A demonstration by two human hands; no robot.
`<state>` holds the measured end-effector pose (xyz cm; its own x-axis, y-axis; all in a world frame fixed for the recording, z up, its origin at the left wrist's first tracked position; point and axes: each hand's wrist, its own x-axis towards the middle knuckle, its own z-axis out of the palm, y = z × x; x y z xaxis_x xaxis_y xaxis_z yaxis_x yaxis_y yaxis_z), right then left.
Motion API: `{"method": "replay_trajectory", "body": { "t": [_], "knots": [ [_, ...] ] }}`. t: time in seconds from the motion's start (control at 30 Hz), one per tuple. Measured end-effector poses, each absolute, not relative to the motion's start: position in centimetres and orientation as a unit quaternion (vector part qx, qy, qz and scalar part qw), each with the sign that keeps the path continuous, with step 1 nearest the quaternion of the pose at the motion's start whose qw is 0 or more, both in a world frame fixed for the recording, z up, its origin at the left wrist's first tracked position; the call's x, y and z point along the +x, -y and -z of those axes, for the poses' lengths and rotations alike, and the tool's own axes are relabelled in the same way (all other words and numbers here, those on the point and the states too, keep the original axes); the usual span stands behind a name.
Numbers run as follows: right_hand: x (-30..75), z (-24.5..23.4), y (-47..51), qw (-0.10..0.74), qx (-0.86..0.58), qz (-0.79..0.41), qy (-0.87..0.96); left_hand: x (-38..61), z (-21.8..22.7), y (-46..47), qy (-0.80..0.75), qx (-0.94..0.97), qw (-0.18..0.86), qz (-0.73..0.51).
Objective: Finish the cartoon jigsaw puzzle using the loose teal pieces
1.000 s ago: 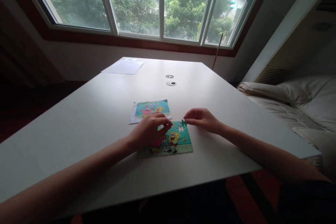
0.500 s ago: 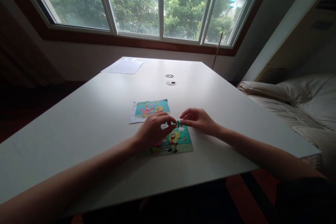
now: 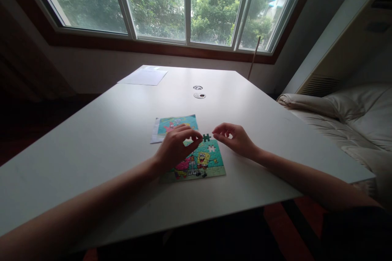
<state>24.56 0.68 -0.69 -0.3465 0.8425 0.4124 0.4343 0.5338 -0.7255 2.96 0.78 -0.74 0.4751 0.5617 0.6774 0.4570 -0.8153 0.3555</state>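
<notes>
My left hand pinches a dark green puzzle piece between thumb and forefinger, just above the top edge of the puzzle. The nearly filled cartoon jigsaw puzzle lies flat on the table, showing a yellow square figure and a pink one. A white piece-shaped gap shows near its upper right. My left hand and wrist hide its left part. To the right of the held piece is my right hand, thumb and forefinger tips drawn together with nothing visible in them, slightly apart from the piece.
Behind my left hand lies a picture sheet with similar cartoon figures, partly covered by the hand. White paper rests at the table's far left. Two round cable-hole fittings sit in the white table. A pale sofa stands to the right.
The green piece has risen slightly away from the puzzle in my left hand. My right hand has moved slightly up and right, and its fingertips have closed together.
</notes>
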Motion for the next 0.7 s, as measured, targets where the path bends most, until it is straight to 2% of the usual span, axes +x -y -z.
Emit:
{"method": "replay_trajectory", "body": {
  "t": [0.17,0.47,0.7],
  "knots": [
    [24.44,0.59,-0.17,0.403,-0.389,-0.204,0.803,3.00,0.59,-0.67,-0.296,0.856,0.059,-0.420],
    [24.34,0.50,-0.02,0.405,-0.365,-0.185,0.818,3.00,0.64,-0.74,-0.294,0.861,0.064,-0.409],
    [24.20,0.47,0.12,0.429,-0.363,-0.163,0.811,3.06,0.31,-0.51,-0.354,0.837,0.143,-0.392]
  ]
}}
